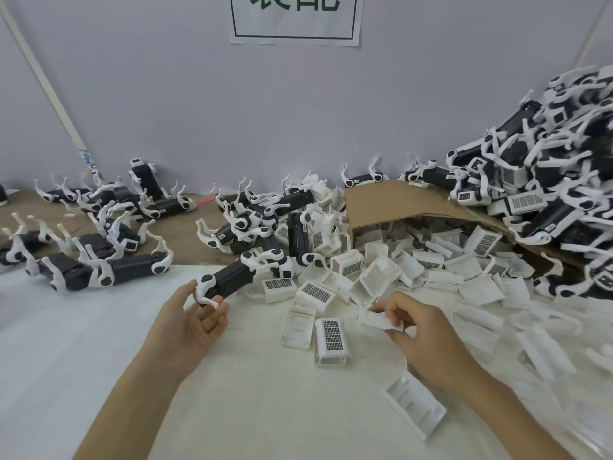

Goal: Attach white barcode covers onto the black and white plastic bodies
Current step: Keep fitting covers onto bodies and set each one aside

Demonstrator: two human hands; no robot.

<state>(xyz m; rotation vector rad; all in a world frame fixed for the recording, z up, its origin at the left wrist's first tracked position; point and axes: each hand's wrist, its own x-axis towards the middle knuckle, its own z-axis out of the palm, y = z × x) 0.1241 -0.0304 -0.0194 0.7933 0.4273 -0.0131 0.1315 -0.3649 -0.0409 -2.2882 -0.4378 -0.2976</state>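
Note:
My left hand holds one black and white plastic body by a white leg at its near end; the body slants up and to the right above the white sheet. My right hand pinches a white barcode cover between thumb and fingers, to the right of the body and apart from it. Another cover with its barcode up lies between my hands. Several loose covers are heaped behind them.
A tipped cardboard box spills covers at centre right. A tall pile of bodies rises at the right. More bodies lie scattered at the left and along the wall. One cover lies near my right forearm.

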